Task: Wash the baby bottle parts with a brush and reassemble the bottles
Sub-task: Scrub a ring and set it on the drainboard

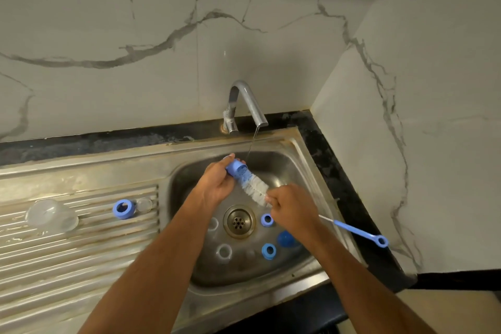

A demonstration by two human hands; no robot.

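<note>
While blue rings (268, 251) ring the drain (239, 221), water (250, 144) runs.

a home kitchen: steel sink (303, 149) with ribbed drainboard (81, 238), faucet (244, 106), marble-look wall tiles (135, 22).

We see the tap (245, 106) behind the sink (298, 149); several rings (268, 251) lie in the sink around the drain (239, 221), the draining board (81, 238) to its left.
</note>
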